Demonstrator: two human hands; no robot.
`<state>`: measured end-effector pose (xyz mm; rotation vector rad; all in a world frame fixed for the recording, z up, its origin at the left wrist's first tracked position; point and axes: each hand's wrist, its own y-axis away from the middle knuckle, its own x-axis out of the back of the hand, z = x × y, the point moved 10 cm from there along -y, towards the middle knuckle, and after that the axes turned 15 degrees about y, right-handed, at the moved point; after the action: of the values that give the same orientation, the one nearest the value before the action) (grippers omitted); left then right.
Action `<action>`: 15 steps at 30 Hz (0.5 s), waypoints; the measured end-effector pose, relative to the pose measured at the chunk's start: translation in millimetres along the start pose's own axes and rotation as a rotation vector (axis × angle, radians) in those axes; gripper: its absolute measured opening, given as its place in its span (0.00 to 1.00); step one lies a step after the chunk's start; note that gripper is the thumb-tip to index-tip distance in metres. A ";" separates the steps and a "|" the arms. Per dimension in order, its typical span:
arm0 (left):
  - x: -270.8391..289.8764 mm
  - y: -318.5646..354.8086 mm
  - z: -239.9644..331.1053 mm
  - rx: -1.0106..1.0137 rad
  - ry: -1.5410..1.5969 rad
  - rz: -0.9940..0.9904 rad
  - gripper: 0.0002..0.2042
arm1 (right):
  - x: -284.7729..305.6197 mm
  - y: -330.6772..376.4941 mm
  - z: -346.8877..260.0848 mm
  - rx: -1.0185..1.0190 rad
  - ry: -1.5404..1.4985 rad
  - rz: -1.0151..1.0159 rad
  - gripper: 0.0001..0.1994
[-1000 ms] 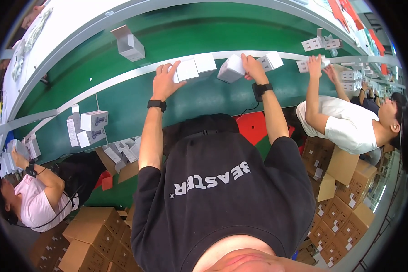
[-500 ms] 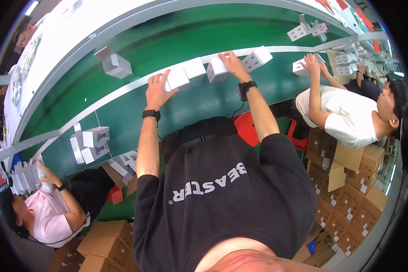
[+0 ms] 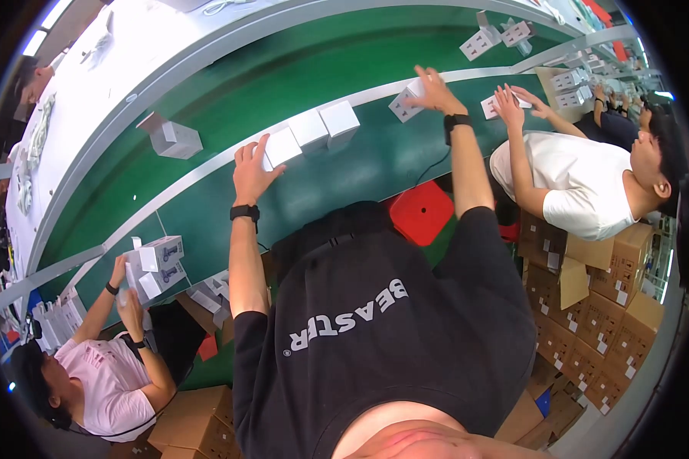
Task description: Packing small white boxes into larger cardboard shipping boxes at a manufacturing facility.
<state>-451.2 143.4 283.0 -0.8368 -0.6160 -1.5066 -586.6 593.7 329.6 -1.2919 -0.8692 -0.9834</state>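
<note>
Three white boxes (image 3: 308, 130) in line

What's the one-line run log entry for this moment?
left hand: against left end of white three-box row | right hand: over separate printed box, contact unclear | surface: green worktop

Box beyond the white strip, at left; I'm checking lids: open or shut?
Open: the box has a flap sticking out, not tucked in.

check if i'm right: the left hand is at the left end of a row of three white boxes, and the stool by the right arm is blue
Not quite: the head view shows the stool by the right arm is red, not blue. The left hand is at the left end of the row of three white boxes.
</note>
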 end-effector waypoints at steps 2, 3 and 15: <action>-0.2 -6.1 0.2 -0.014 0.001 -0.003 0.41 | -31.7 17.1 2.5 0.326 0.065 -0.163 0.43; -0.3 -5.8 0.9 -0.021 -0.004 0.005 0.41 | -40.5 26.5 -6.9 0.496 0.094 -0.247 0.44; -2.3 -4.4 2.1 0.045 0.024 -0.043 0.42 | -54.5 28.7 15.6 -0.139 -0.050 -0.942 0.55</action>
<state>-455.2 146.9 282.8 -0.7740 -0.6510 -1.5341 -578.9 614.9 270.2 -1.0007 -1.5221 -1.7630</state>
